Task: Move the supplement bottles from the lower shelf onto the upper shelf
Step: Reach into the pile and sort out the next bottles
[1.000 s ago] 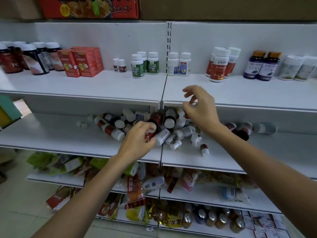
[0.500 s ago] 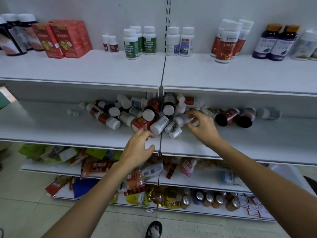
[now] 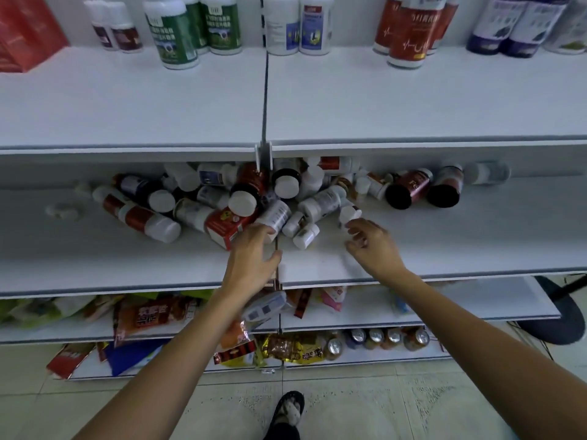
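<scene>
White-capped plastic supplement bottles lie heaped on their sides across the middle of the frame, on the white lower shelf. The whole heap is not yet on the white upper shelf, where other bottles stand upright along the top edge of the picture. The left hand reaches into the near side of the pile with fingers stretched out and its grip released. Its fingertips touch a white bottle with a grey printed label, just beside a red cardboard box. The right hand, right of centre, has its fingers curled at a small white-capped bottle. Blur hides whether that grip has closed on it, so I cannot tell.

The risk, as I judge it, is the heap itself — the bottles are round and lie loosely on one another. Pulling one from low in the pile could set its neighbours rolling forward and off onto the tiled floor. A fingertip pinch on so small a bottle could slip on the way up. A hand rising too close could also knock the upper shelf's front lip, or topple the upright bottles there.
</scene>
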`<state>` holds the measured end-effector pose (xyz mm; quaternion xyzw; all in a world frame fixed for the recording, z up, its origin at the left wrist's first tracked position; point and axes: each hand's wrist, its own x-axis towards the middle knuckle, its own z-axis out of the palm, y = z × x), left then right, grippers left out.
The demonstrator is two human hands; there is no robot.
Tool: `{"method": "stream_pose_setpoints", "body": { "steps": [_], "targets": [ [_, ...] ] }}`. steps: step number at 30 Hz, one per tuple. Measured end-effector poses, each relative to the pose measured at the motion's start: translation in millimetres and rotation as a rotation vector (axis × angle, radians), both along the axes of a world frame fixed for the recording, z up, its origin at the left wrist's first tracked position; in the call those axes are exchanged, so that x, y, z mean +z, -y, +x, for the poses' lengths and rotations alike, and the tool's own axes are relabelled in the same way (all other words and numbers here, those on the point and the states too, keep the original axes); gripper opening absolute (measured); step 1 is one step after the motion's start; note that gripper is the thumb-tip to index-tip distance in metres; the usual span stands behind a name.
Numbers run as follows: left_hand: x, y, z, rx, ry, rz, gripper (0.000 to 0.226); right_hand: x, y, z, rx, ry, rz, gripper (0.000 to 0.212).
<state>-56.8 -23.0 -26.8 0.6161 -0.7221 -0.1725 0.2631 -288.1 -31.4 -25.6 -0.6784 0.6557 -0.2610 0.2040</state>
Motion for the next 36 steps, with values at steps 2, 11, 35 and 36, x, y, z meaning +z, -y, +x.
{"method": "stream_pose_setpoints", "body": {
  "steps": [2, 11, 35, 36],
  "targets": [
    [-6, 11, 3, 0.013, 0.006, 0.005, 0.041, -8, 10, 14, 0.012, -0.006, 0.032, 0.034],
    [-21, 42, -5, 0.172, 0.212, 0.181, 0.071, -25, 48, 51, -0.063, -0.051, 0.263, 0.057],
    [61, -30, 16, 0.327, -0.678, 0.056, 0.033, 58, 7, 58, 0.115, 1.051, 0.474, 0.029],
    [69, -38, 17, 0.330, -0.721, 0.054, 0.028, 68, 3, 61, 0.155, 1.043, 0.467, 0.023]
  ]
}}
